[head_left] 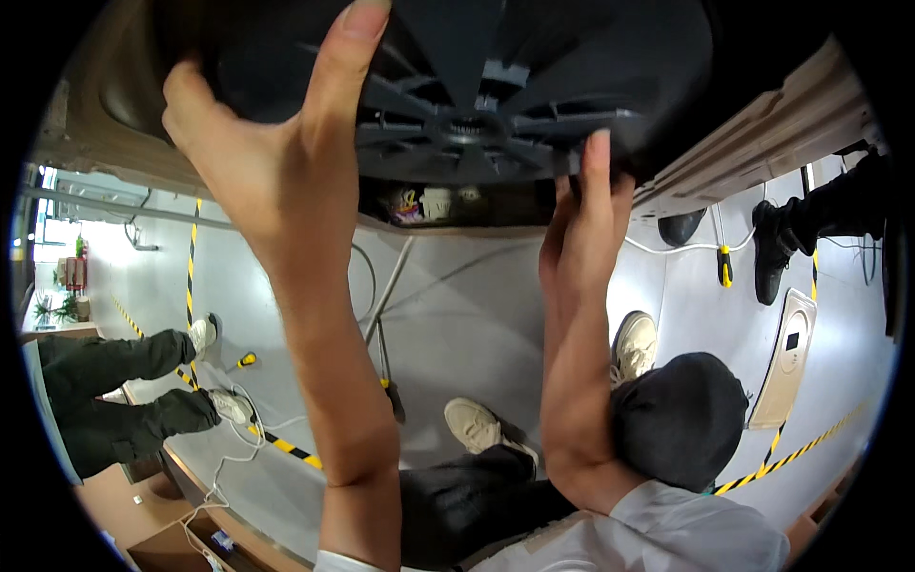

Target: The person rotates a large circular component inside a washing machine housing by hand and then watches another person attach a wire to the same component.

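Note:
Above me is a large dark plastic panel (462,105) with rounded corners and ribs spreading out from a round hub. My left hand (272,157) grips its left part, the thumb lying over the front face and the other fingers at the outer edge, partly hidden. At the lower right edge of this panel, my right hand (586,214) holds on with the thumb pointing up and the fingers partly hidden by the rim. Around it runs a beige housing (753,133). Just below the panel, a recess shows small white and coloured items (424,203), too small to name.
A screwdriver (725,267) and a beige panel (786,357) lie on the right of the grey floor. Cables and another yellow-black tool (248,359) are at left. People's legs (143,367) stand at left and right (829,214). Cardboard boxes (133,510) sit lower left.

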{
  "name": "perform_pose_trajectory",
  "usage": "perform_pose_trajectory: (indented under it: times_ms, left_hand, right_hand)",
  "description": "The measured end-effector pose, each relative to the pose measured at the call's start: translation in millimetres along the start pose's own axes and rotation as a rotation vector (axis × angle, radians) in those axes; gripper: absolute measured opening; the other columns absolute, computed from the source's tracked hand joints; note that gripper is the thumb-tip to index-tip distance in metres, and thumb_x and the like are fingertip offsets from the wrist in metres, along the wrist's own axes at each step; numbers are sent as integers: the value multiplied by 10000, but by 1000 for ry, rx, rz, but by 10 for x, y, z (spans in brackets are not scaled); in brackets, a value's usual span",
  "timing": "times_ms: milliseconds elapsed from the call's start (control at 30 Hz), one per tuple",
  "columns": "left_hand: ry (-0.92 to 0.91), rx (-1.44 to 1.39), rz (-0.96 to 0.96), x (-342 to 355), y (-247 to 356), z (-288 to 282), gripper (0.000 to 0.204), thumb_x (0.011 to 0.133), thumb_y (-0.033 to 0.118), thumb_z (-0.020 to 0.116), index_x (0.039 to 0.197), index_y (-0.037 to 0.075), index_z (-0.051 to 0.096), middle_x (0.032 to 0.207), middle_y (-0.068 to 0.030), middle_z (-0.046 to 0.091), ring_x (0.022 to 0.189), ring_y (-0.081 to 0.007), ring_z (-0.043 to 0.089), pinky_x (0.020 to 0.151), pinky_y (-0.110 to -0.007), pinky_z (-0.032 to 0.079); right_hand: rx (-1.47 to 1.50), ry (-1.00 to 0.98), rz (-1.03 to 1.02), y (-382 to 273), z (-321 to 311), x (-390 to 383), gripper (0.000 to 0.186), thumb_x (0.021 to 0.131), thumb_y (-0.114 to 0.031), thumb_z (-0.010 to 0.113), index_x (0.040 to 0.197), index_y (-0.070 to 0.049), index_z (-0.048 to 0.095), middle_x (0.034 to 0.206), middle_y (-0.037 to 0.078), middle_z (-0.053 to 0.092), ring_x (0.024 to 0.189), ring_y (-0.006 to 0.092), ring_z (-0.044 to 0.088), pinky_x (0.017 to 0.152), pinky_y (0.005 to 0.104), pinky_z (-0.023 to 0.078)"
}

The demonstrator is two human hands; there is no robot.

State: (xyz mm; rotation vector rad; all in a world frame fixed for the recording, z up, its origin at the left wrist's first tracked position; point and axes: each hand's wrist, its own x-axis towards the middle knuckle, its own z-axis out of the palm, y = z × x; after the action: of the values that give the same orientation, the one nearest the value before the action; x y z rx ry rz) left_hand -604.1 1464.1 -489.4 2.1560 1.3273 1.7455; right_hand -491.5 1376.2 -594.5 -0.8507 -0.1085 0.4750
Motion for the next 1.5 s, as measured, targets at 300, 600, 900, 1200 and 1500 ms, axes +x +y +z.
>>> perform_pose_trajectory:
  times_ms: [300, 600, 900, 1200, 1500]
  left_hand:
    - [22, 113, 36, -15, -14, 30, 1095, 624, 635, 760, 1302, -127, 365, 1314, -300, 383, 1252, -397, 376, 1065, -430, 287]
    - [-26, 152, 4, 38, 16, 13, 1123, 608, 637, 771, 1298, -150, 364, 1283, -262, 414, 1225, -368, 403, 1046, -426, 304]
    - [-51, 142, 23, 15, 29, -27, 1134, 596, 621, 784, 1289, -173, 365, 1274, -300, 391, 1220, -387, 399, 1027, -440, 327]
    - [97, 1, 130, -226, 313, 38, 862, 738, 333, 793, 1243, -217, 362, 1243, -319, 446, 1179, -357, 446, 1018, -380, 337]
    - [11, -32, 230, -213, 261, -134, 759, 736, 306, 795, 1187, -166, 409, 1137, -252, 474, 1101, -322, 455, 980, -370, 347]
  right_hand:
    - [-34, -2, -11, 43, -69, 66, 552, 840, -308, 709, 1160, 30, 412, 1149, 123, 528, 1081, 189, 527, 973, 332, 420]
    - [-44, 16, 74, 11, -127, 47, 601, 815, -375, 727, 1116, 36, 409, 1132, 130, 528, 1055, 173, 529, 950, 304, 403]
    - [-66, 5, 22, 88, -146, 127, 563, 802, -377, 741, 1060, 16, 430, 1057, 112, 556, 1012, 170, 539, 932, 320, 416]
    - [-15, -58, 22, 39, -99, 111, 539, 807, -305, 747, 1100, 17, 429, 1115, 113, 552, 1059, 190, 544, 930, 347, 441]
    - [-58, 4, 97, -24, -65, 87, 484, 822, -328, 728, 1063, -21, 441, 1051, 90, 558, 967, 158, 556, 876, 321, 459]
